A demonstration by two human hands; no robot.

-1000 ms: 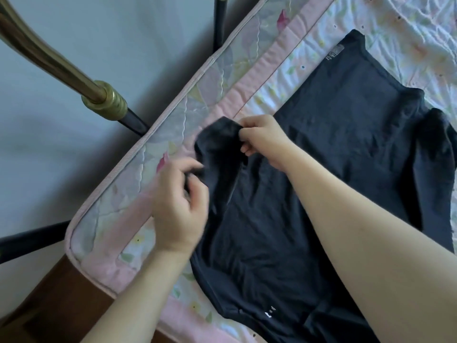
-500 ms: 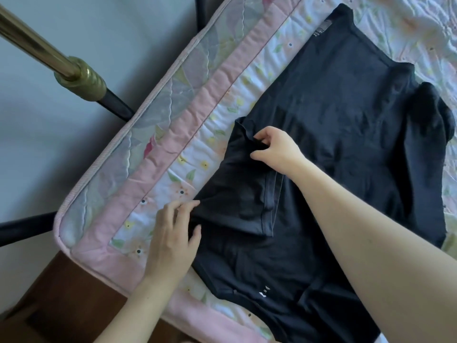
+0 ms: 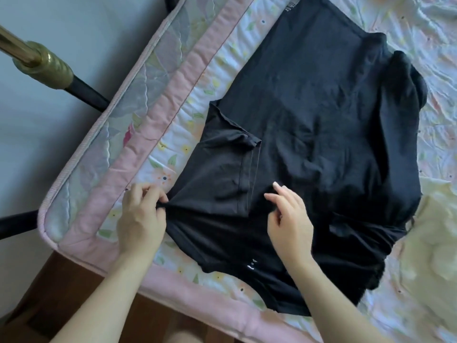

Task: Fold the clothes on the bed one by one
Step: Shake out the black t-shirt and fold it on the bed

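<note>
Black T-shirt: flat on bed, long axis diagonal. Left hand pinches shoulder edge; right hand released, hovering beside folded sleeve.

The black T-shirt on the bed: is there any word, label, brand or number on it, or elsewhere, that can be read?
Small white print near the neckline of the black T-shirt: too small and blurred to read.
Pale marking at the shirt's far hem: blurred, not readable.
Floral sheet, mattress edge: no text visible.
</note>
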